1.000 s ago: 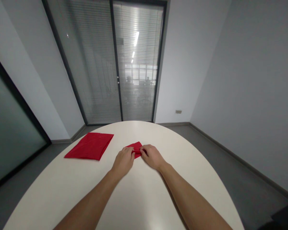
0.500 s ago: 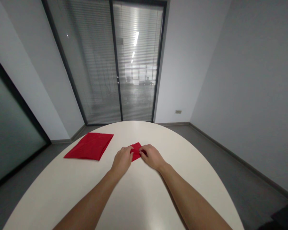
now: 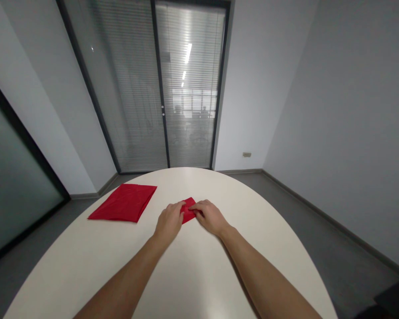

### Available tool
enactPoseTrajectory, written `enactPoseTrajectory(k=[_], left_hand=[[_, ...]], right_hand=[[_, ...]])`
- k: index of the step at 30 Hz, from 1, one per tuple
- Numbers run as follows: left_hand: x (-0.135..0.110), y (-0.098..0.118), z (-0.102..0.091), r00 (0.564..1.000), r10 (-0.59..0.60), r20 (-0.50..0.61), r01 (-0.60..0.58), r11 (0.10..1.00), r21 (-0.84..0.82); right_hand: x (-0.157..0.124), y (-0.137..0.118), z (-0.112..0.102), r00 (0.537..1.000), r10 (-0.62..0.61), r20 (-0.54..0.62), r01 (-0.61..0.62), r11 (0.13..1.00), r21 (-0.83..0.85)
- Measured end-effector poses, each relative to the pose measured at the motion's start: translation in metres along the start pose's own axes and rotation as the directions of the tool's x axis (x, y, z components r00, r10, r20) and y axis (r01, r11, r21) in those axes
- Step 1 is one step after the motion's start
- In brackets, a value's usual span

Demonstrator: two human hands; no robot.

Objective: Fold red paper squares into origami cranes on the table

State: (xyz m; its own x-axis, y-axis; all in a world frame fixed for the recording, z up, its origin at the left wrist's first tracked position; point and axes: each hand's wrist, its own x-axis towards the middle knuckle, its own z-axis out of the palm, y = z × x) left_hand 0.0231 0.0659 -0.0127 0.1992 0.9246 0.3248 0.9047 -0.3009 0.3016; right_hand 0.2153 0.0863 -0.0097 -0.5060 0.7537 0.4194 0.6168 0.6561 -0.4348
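A small folded piece of red paper (image 3: 188, 214) lies on the white round table, between my two hands. My left hand (image 3: 169, 218) is closed on its left edge, thumb near and fingers beyond. From the right, my right hand (image 3: 210, 216) grips the other edge, its index finger stretched over the paper's upper face and its other fingers curled. Parts of the paper are hidden under both hands. Farther left, apart from my hands, a larger stack of red sheets (image 3: 123, 203) rests flat, slightly creased.
The white table (image 3: 199, 270) has a curved far edge. Beyond it stand a glass partition with blinds (image 3: 139, 102) and pale walls, with a small wall socket (image 3: 246, 154) low down. A dark object (image 3: 395, 297) shows at the lower right corner.
My right index finger has moved left, reaching farther across the small red paper. My left hand has stayed nearly still. The stack of sheets has not moved on the table.
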Motion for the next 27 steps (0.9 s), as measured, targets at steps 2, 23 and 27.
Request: enactPoseTrajectory(k=[2, 23, 27], left_hand=[[0.000, -0.001, 0.001, 1.000, 0.006, -0.002, -0.006, 1.000, -0.005], [-0.002, 0.009, -0.012, 1.000, 0.024, 0.009, -0.025, 0.995, 0.096], [-0.003, 0.011, -0.010, 1.000, 0.028, -0.005, -0.028, 0.997, 0.070]], right_hand=[[0.000, 0.000, 0.000, 1.000, 0.002, 0.009, -0.002, 1.000, -0.001], [0.001, -0.003, -0.001, 0.999, 0.033, 0.014, -0.032, 0.997, -0.066], [0.003, -0.009, -0.006, 1.000, -0.007, 0.031, 0.010, 0.995, -0.098]])
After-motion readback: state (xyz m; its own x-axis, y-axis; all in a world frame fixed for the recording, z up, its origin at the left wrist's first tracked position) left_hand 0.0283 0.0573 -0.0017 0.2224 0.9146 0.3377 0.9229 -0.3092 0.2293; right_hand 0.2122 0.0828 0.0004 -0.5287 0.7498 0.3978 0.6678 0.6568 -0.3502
